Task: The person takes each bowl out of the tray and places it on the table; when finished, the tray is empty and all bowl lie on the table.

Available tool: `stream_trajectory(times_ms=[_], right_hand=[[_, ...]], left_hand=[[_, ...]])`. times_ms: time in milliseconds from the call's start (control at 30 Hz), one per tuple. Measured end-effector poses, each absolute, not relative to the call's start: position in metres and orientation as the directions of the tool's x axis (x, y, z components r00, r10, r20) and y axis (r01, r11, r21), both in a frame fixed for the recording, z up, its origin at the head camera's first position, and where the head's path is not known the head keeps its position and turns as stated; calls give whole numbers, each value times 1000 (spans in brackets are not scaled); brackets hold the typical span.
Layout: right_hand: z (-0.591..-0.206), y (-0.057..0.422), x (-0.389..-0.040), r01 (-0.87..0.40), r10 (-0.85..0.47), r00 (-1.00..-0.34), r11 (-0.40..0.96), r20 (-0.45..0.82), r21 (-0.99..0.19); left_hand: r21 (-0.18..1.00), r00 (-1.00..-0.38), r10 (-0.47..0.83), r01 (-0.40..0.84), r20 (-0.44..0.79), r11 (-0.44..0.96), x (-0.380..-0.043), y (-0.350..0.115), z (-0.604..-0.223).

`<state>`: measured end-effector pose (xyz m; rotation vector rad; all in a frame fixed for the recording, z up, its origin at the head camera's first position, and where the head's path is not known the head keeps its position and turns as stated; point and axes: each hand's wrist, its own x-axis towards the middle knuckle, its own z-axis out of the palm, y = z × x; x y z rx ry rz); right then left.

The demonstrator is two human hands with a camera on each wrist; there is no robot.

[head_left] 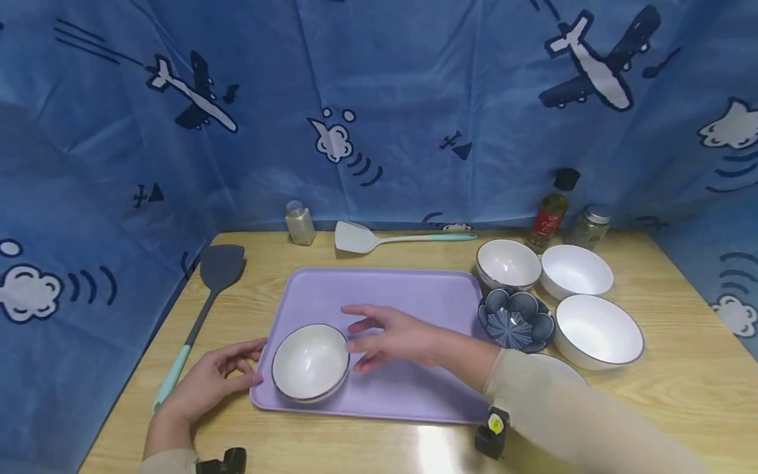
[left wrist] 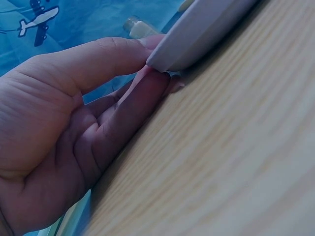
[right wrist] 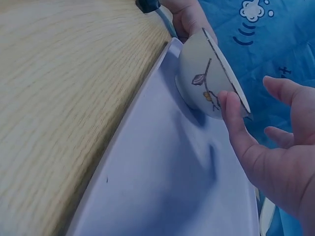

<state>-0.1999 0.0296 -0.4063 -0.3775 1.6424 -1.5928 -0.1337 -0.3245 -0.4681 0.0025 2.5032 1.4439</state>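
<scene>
A white bowl (head_left: 310, 362) with a dark rim stands upright on the left part of the purple tray (head_left: 385, 289). In the right wrist view a branch pattern shows on the side of the bowl (right wrist: 199, 73). My left hand (head_left: 216, 378) pinches the tray's left edge; in the left wrist view the thumb of that hand (left wrist: 64, 108) lies against the rim with fingers below it. Beside the bowl's right side is my right hand (head_left: 397, 336), its fingers spread and holding nothing. Its thumb is at the bowl's wall; whether it touches, I cannot tell.
To the tray's right cluster several bowls, among them a dark blue flower-shaped bowl (head_left: 515, 320) and a white bowl (head_left: 598, 331). A dark spatula (head_left: 221, 266) lies left, a pale spatula (head_left: 355, 237) behind. A shaker (head_left: 300, 224), sauce bottle (head_left: 549, 214) and glass jar (head_left: 588, 226) line the back.
</scene>
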Motion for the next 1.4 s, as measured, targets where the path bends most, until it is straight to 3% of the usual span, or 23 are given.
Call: stream_trajectory(times_ms=[233,500,900,1400], right_hand=[[-421,13,-201,284,-728,-609,170,-315,-944],[-429,8,-195,337,-769,-558,136,-314,-932],[-416,8,-185,382,-688,-636,112,-349,-917],[-377,49,-168,341,-681,-673,61,-289,-938]], left_hand=[[866,-969,143,-107,-200,489,-135,-324,-468],[876,-966,154,-111,-205,469,-134,-325,-467],[871,-968,148,-108,-202,480,-133,-325,-465],[875,-970,148,-103,-194,474,-133,-327,-465]])
